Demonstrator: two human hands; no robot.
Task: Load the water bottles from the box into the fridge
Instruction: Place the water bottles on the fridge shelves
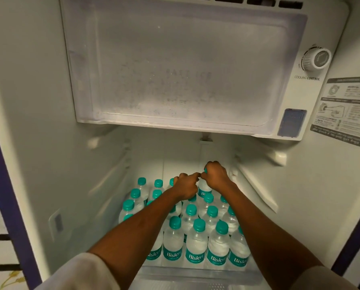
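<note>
White sleeves (80,273) and both forearms fill the bottom of the view, reaching deep into the fridge (38,122). Closest to us on the glass shelf (196,275) is a front row of Bisleri bottles (197,245), all upright, labels out, w/ several more rows packed tight behind. Box isn't in view, so we can't say how many are left.

Right hand (215,174) is at the back, fingers wrapped round the neck of the back bottle (203,190), its teal cap (205,170) just peeking out. Left hand (185,186) is right beside it, fingers curled, index tip at or nearly at the right hand. Tbh we can't tell if it's gripping a bottle underneath or just steadying.

Our guess: we're seating that bottle into the back row, right of centre. Tips imo:
- lower it straight down by the neck, no swinging. Neighbours look like they're touching & one knock could domino the lot
- let the left hand steady the next-door caps
- check the base sits flat before letting go
- lift both arms up & back, since the forearms pass right over the front caps

Most of the shelf looks filled; maybe some room at the back right.
</note>
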